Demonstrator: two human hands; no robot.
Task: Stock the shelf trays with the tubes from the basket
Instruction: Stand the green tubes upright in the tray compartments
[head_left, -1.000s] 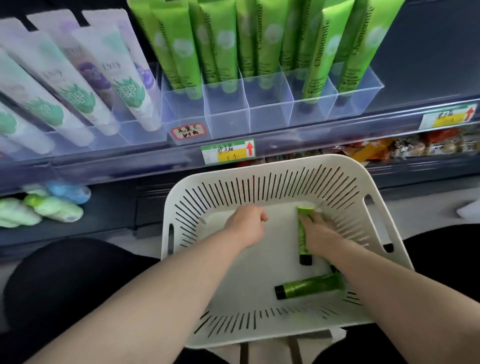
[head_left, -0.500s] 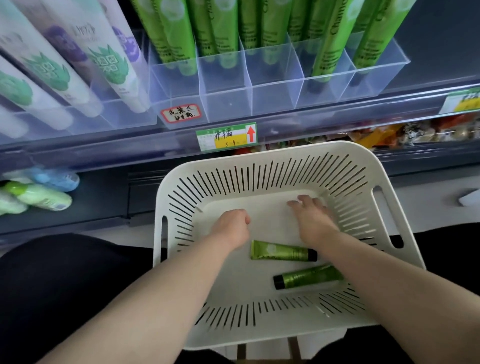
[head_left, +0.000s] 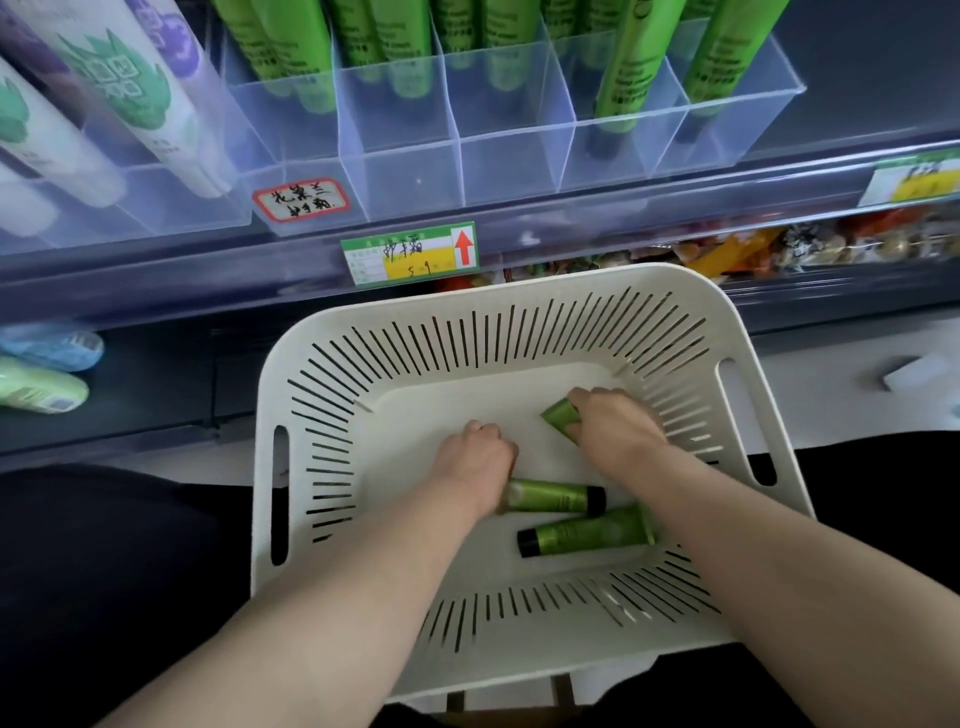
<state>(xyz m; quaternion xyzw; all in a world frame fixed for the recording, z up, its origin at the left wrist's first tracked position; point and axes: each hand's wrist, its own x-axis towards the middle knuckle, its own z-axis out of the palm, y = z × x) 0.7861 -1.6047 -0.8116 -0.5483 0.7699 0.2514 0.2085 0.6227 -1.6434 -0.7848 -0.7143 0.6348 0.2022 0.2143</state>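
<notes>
Right hand (head_left: 618, 436) grips one green tube (head_left: 560, 415); left hand (head_left: 475, 460) curls over the second tube (head_left: 558, 498), hold unclear. A loose grip could drop either back into the basket (head_left: 519, 291).

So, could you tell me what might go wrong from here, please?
The right hand grips one green tube with only its end showing; it may slip on lifting. The left hand covers the end of a second tube, so it could drag that along. The shelf tray holds leaning tubes, which a new one might knock.
</notes>
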